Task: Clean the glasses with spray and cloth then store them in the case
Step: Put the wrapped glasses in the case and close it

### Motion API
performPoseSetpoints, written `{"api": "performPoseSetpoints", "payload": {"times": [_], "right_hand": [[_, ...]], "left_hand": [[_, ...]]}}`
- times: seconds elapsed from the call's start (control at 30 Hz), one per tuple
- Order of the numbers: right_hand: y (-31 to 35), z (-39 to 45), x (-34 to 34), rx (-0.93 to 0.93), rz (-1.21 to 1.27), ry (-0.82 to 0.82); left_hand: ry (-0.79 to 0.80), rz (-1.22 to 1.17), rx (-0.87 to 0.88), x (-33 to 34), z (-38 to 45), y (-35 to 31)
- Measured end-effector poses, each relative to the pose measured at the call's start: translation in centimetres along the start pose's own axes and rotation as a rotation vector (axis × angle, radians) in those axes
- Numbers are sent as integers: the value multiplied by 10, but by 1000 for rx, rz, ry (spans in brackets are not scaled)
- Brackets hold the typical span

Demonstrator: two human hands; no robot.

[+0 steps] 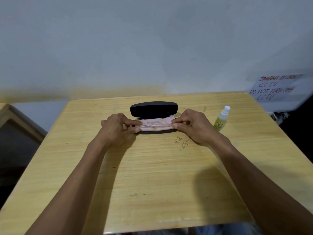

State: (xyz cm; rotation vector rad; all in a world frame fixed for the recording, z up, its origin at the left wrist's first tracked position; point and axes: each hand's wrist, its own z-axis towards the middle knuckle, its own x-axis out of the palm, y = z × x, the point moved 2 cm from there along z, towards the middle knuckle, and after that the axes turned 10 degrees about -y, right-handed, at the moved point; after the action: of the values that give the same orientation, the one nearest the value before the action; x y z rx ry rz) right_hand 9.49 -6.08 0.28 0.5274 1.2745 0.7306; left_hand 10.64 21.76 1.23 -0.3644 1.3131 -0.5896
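**Inspector:** Setting: a light wooden table (pixel 152 184) with visible grain, pushed against a pale grey-white wall (pixel 135 39).

**Clerk:** And the item under examination?

**Inspector:** A pair of clear-framed glasses (pixel 155 125), folded, lying lengthwise across a pale pink cloth (pixel 157 121). Both sit in the lower half of an open black hard-shell case (pixel 153 109), whose lid stands raised behind them.

**Clerk:** The hands?

**Inspector:** The left hand (pixel 116 128) pinches the left end of the glasses between thumb and curled fingers. The right hand (pixel 193 124) pinches the right end likewise, its heel resting on the table. Whether the frame touches the cloth along its whole length, I cannot tell.

**Clerk:** Anything beside the case?

**Inspector:** A small spray bottle with a white nozzle and green label (pixel 221 118) stands upright to the right, near the right hand but apart from it. Beyond the table's far right corner, a white handwritten notice (pixel 277 87) reads "DO NOT TURN OFF CCTV". Pen markings (pixel 183 143) show on the tabletop in front of the case.
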Motion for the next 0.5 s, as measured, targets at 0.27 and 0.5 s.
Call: {"api": "performPoseSetpoints", "payload": {"times": [0.27,0.5], "right_hand": [[10,-2,-12,102,135,-302],[20,23,-4,363,368,-154]], "left_hand": [[-322,-203,-153,-17,-6,0],[-207,-447,-399,-5,12,-4]]}}
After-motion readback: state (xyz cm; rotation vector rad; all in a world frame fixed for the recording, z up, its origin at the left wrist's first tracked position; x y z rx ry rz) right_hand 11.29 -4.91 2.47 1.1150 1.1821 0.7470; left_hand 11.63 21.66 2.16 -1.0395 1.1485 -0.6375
